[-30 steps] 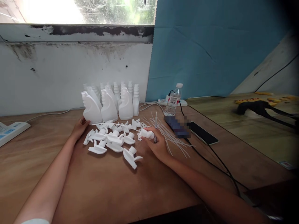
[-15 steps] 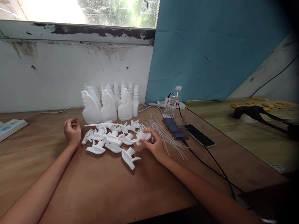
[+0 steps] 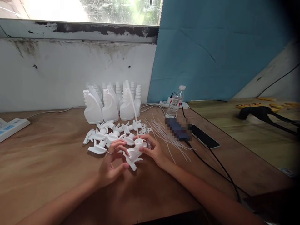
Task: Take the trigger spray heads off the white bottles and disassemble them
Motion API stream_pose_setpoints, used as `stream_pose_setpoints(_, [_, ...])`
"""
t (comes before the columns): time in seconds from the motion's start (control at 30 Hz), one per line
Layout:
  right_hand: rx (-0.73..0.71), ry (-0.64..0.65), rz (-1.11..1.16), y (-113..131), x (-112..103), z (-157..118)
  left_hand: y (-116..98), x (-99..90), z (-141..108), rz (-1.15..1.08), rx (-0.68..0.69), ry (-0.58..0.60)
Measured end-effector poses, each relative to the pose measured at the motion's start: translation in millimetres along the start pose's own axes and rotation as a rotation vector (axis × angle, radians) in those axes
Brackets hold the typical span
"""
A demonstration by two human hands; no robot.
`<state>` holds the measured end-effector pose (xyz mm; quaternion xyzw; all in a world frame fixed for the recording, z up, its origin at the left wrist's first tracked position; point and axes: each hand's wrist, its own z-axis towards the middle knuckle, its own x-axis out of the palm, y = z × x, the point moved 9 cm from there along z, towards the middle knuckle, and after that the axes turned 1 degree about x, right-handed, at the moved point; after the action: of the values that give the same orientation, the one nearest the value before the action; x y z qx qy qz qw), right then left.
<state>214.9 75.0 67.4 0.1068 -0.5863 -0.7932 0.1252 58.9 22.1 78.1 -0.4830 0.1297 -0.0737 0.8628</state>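
Note:
My right hand [image 3: 153,150] grips a white trigger spray head [image 3: 138,143] by its collar. The collar faces up, and a thin white tube [image 3: 133,104] rises from it, leaning left. A slim object, too small to name, shows beneath the right fingers. To the left of the spray head is my left hand [image 3: 113,162], thumb and fingers apart, with nothing in it. Another loose spray head [image 3: 134,165] lies partly hidden below the held one. Several more spray heads [image 3: 99,136] are piled behind my left hand.
White spray bottles [image 3: 93,109] stand along the wall. Small white rings [image 3: 142,126] and loose thin tubes [image 3: 164,134] lie right of the pile. Farther right are a water bottle [image 3: 174,104], a dark pouch-like object [image 3: 177,128], a phone [image 3: 205,136] and black cables [image 3: 220,168].
The right hand has turned the spray head, so its tube has swung from lying flat leftward to pointing up. My left hand has moved right and nearer, beside the spray head.

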Motion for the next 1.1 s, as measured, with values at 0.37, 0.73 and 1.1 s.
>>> stream_pose_setpoints(0.37, [-0.395, 0.149, -0.339, 31, 35, -16, 16, 20.2, -10, 0.028, -0.134, 0.087])
stream_pose_setpoints(0.73, [-0.475, 0.055, -0.371, 42, 26, -25, 13, 26.6, -19, 0.157, -0.179, 0.218])
stream_pose_setpoints(1.1, [-0.705, -0.067, -0.923, 50, 31, -27, 33, 28.1, -19, 0.091, -0.477, 0.248])
